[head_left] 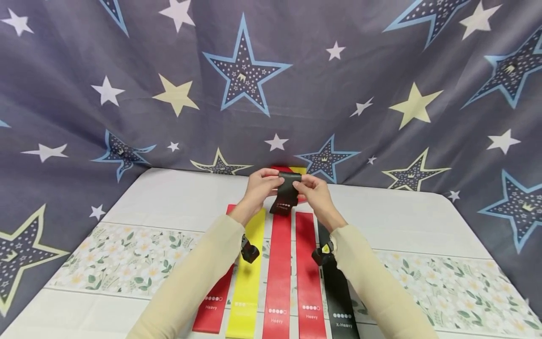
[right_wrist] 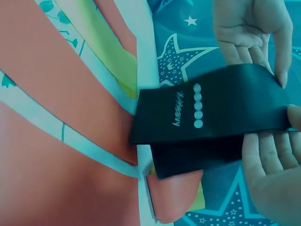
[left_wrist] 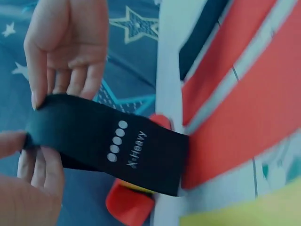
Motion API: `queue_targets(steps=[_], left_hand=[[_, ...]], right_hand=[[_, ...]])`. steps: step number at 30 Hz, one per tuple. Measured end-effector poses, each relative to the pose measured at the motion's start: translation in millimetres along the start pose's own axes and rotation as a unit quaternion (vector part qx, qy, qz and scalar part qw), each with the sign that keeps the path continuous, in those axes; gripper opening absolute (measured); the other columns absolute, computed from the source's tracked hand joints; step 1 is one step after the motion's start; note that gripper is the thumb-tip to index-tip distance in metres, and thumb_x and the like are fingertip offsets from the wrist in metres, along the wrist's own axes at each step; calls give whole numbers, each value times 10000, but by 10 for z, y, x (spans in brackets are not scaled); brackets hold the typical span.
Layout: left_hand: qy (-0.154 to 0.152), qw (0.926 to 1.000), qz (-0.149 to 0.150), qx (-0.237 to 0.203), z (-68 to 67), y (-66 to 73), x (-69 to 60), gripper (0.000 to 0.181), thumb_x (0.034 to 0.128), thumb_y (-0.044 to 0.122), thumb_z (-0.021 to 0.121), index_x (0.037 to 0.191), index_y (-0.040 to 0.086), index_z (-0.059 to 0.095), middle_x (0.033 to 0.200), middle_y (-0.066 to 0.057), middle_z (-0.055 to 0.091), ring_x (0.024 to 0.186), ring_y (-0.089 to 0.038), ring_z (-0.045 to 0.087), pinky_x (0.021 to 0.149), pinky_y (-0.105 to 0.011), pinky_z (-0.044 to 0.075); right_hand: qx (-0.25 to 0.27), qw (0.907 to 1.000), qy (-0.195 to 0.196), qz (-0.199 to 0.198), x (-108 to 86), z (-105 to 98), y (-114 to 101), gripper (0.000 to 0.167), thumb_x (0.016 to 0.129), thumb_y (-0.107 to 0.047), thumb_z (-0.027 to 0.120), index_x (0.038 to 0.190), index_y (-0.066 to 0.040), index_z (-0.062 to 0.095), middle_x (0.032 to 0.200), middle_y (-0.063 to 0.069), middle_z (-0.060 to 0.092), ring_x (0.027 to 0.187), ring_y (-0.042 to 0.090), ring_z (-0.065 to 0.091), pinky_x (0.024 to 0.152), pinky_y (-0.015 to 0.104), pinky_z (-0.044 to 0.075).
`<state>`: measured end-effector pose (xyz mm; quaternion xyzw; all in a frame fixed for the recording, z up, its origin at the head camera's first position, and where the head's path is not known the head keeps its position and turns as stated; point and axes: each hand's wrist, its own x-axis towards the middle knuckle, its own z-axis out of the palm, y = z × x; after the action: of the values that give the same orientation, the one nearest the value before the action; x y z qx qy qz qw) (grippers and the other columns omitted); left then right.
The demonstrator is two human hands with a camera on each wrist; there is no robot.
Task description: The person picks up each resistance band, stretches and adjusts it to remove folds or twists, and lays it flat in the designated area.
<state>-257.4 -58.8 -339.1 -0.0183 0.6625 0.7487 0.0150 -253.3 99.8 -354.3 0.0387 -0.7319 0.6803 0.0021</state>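
A black resistance band (head_left: 288, 190) marked X-Heavy hangs folded over between both hands, above the far end of the table. My left hand (head_left: 259, 190) pinches its upper left edge between thumb and fingers. On the opposite edge my right hand (head_left: 314, 192) pinches it the same way. In the left wrist view the band (left_wrist: 103, 136) bends over at the fingers, with its printed side showing. From the right wrist the two layers of the band (right_wrist: 211, 103) stand apart at their loose ends.
Flat on the table lie, left to right, a red band (head_left: 211, 301), a yellow band (head_left: 245, 282), two red bands (head_left: 277, 282) (head_left: 309, 282) and a black band (head_left: 336, 296). Folded red and yellow bands (right_wrist: 174, 195) sit behind the hands, by the starry cloth (head_left: 271, 132) at the table's (head_left: 169, 197) far edge.
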Motion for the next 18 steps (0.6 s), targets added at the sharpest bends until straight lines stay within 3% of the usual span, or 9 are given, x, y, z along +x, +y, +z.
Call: queue_targets(steps=[4, 7, 9, 12, 18], left_hand=[[195, 9992, 193, -290, 90, 62, -74, 163, 838, -15, 645, 995, 5, 604, 950, -129, 699, 681, -90, 637, 664, -273, 571], [307, 9982, 353, -383, 152, 117, -123, 135, 831, -12, 654, 955, 12, 606, 899, -103, 706, 660, -87, 640, 607, -247, 556], [370, 9977, 390, -410, 187, 149, -144, 152, 830, -4, 664, 970, 3, 607, 869, -82, 698, 636, -82, 635, 585, -233, 547], [435, 9968, 409, -525, 223, 169, -163, 158, 828, -18, 657, 976, -16, 601, 799, -40, 676, 611, -70, 626, 558, -217, 536], [510, 9956, 448, -648, 263, 153, -184, 138, 821, -34, 650, 947, -9, 600, 757, 9, 644, 592, -47, 601, 535, -196, 518]], right_hand=[[232, 9991, -356, -5, -80, -10, -9, 299, 938, -97, 576, 1207, 34, 572, 951, 53, 701, 705, 53, 651, 707, 240, 551], [319, 9967, -747, 60, -172, -19, -3, 375, 950, -93, 552, 1305, 21, 513, 1182, 179, 655, 792, 47, 671, 775, 252, 552], [371, 9952, -896, 109, -243, -29, 10, 409, 947, -85, 548, 1338, 20, 488, 1248, 222, 608, 841, 44, 670, 818, 273, 547], [438, 9934, -1041, 193, -350, -68, 52, 408, 940, -68, 548, 1328, 43, 485, 1185, 188, 647, 849, 53, 668, 826, 286, 549], [598, 9889, -1275, 465, -555, -172, 173, 333, 926, -31, 554, 1237, 78, 503, 968, -13, 686, 802, 75, 667, 743, 275, 568]])
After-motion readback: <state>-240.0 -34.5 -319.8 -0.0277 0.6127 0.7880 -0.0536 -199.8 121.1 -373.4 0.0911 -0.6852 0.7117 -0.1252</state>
